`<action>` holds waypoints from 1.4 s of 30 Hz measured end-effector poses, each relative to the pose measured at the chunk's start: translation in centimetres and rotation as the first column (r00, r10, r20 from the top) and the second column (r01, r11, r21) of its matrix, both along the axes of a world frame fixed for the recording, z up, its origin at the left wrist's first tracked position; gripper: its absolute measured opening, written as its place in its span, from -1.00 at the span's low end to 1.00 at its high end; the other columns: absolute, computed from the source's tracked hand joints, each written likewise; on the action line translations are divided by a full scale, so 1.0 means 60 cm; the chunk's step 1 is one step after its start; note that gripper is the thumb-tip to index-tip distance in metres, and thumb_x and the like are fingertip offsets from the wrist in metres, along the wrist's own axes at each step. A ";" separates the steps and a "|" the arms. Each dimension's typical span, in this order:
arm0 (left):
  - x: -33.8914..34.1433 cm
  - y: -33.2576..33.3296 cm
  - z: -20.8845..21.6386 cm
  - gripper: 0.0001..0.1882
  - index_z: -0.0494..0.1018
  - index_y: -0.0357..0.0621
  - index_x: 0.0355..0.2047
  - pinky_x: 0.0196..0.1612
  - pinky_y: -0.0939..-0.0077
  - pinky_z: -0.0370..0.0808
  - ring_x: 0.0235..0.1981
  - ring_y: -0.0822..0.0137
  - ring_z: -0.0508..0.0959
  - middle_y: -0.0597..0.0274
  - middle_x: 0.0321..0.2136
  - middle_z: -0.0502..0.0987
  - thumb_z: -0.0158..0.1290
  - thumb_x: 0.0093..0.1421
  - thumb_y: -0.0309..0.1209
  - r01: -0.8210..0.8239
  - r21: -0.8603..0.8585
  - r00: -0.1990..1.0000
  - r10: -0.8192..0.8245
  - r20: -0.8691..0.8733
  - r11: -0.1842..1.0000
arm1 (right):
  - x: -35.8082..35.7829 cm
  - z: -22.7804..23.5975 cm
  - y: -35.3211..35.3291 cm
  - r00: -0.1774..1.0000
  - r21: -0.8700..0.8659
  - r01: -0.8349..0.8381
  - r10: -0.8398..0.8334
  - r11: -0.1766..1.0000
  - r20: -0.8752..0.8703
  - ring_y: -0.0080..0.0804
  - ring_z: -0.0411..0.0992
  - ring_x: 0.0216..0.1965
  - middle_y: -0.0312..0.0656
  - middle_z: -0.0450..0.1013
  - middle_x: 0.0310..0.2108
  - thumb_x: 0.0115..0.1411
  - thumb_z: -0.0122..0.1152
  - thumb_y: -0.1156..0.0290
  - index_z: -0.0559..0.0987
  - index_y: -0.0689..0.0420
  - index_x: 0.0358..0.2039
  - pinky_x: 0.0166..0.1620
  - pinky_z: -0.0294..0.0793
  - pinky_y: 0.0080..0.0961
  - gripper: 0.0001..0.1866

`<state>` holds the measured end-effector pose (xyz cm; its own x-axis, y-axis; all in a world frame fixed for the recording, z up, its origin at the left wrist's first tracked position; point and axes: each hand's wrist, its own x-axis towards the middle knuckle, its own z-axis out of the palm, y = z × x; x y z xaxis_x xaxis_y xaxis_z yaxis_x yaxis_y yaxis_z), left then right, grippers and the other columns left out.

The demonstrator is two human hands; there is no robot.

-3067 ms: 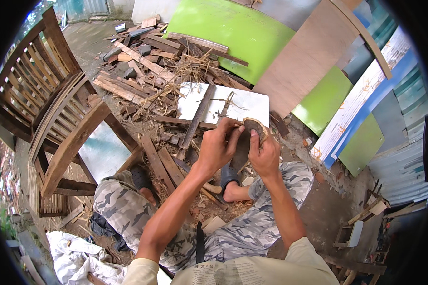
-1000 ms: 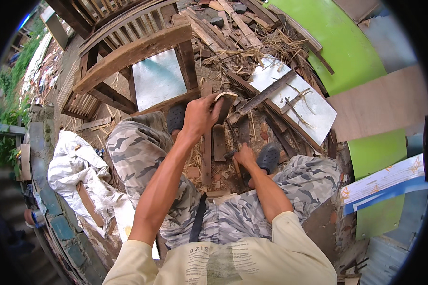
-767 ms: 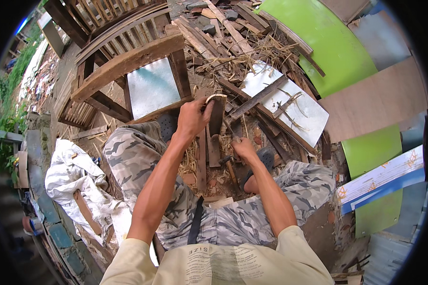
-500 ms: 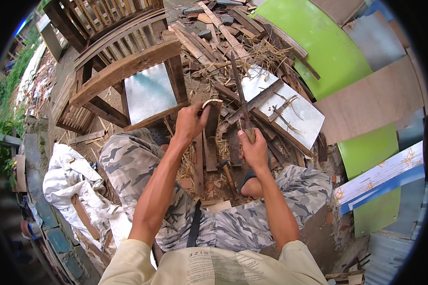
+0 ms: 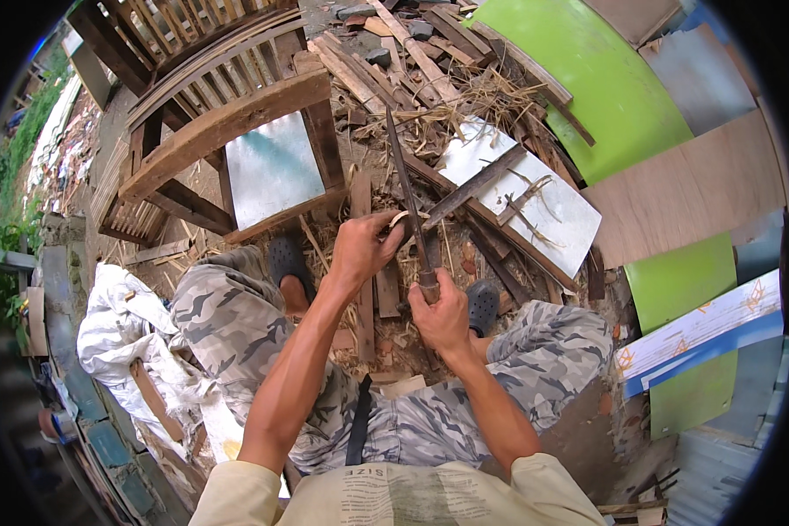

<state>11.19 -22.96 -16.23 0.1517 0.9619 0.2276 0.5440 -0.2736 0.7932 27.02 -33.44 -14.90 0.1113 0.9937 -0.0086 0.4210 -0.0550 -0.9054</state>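
Note:
My left hand (image 5: 364, 250) is closed, pinching a short, thin, pale strip of wood (image 5: 400, 216) between thumb and fingers. In my right hand (image 5: 444, 311) is the wooden handle of a long knife (image 5: 407, 180), fingers wrapped round it. Its dark, narrow blade points away from me and slants a little to the left. Near its lower end the blade meets or crosses the strip; whether they touch I cannot tell. Both hands are above the ground between my knees.
A slatted wooden chair (image 5: 228, 131) stands ahead on the left. A white board (image 5: 473, 162) with wood pieces on it lies ahead to the right, by scrap wood (image 5: 394, 66). Green sheets (image 5: 587, 88) and a plywood panel (image 5: 688, 184) are farther right. White cloth (image 5: 127, 316) lies at left.
My right hand has come left and nearer, bringing the knife blade over to the strip. My left hand has shifted right and slightly nearer, still holding the strip. My feet show more now.

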 end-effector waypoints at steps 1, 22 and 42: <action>0.000 -0.001 0.002 -0.71 0.66 -0.22 -0.10 -0.25 0.24 0.63 -0.31 -0.07 0.71 -0.17 -0.31 0.67 0.24 0.20 -0.36 0.011 0.000 1.000 -0.011 -0.007 1.000 | 0.000 -0.001 0.004 1.000 0.017 0.004 -0.004 1.000 -0.001 0.01 0.62 -0.48 0.06 0.57 -0.50 0.25 0.27 0.37 0.48 0.27 -0.20 -0.41 0.53 -0.21 -0.75; -0.004 -0.013 0.002 -0.69 0.66 -0.17 -0.04 -0.31 0.29 0.63 -0.36 0.01 0.72 -0.14 -0.29 0.68 0.24 0.22 -0.36 0.078 -0.050 0.991 -0.083 -0.108 0.996 | -0.010 -0.008 0.016 0.999 0.070 0.026 -0.028 0.997 0.028 0.12 0.58 -0.49 0.12 0.55 -0.51 0.25 0.25 0.38 0.48 0.28 -0.15 -0.42 0.52 -0.13 -0.73; 0.001 -0.016 -0.011 -0.66 0.67 -0.16 -0.05 -0.39 0.22 0.60 -0.48 -0.03 0.68 -0.16 -0.40 0.65 0.28 0.18 -0.33 0.101 0.020 0.990 -0.099 -0.103 0.995 | -0.019 -0.036 0.014 0.995 0.126 0.094 -0.097 0.988 0.017 -0.20 0.50 -0.59 -0.04 0.50 -0.56 0.25 0.28 0.35 0.48 0.28 -0.17 -0.43 0.45 -0.28 -0.72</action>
<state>11.24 -23.90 -16.89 0.2703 0.9349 0.2301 0.5902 -0.3498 0.7275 25.85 -32.60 -17.07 0.2042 0.9718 0.1183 0.4402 0.0168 -0.8977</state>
